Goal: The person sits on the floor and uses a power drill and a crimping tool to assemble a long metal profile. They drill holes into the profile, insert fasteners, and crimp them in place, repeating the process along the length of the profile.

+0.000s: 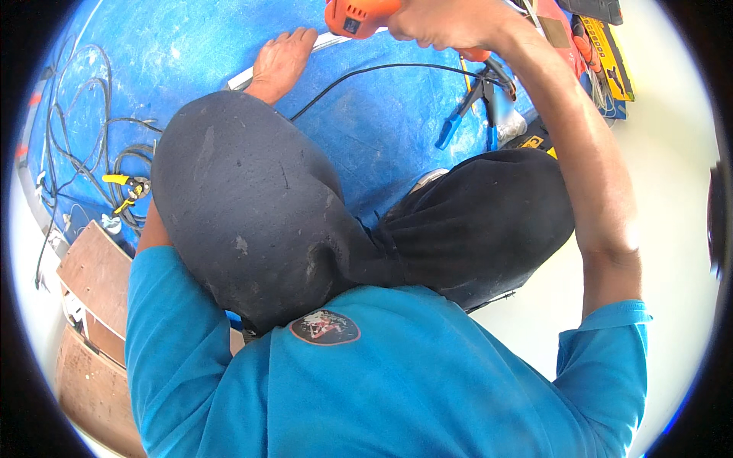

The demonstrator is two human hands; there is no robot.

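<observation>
My right hand (pixel 450 21) is wrapped around an orange power drill (pixel 359 14) at the top edge, where part of the tool is cut off. A long white strip (pixel 328 41) lies on the blue sheet (pixel 382 99). My left hand (pixel 281 64) is closed over this strip, to the left of the drill, with its fingertips turned away from me. From the right hand's side a black cord (pixel 366 70) curves left across the sheet and passes behind my knee. What the drill's front end touches cannot be made out.
A blue-handled hand tool (pixel 475 107) lies right of centre. Yellow-handled cutters (pixel 131 189) rest by coiled black cable (pixel 103 137) at the left. Brown wooden boards (pixel 99 263) stand at lower left. A yellow case (pixel 611 61) with tools sits at upper right.
</observation>
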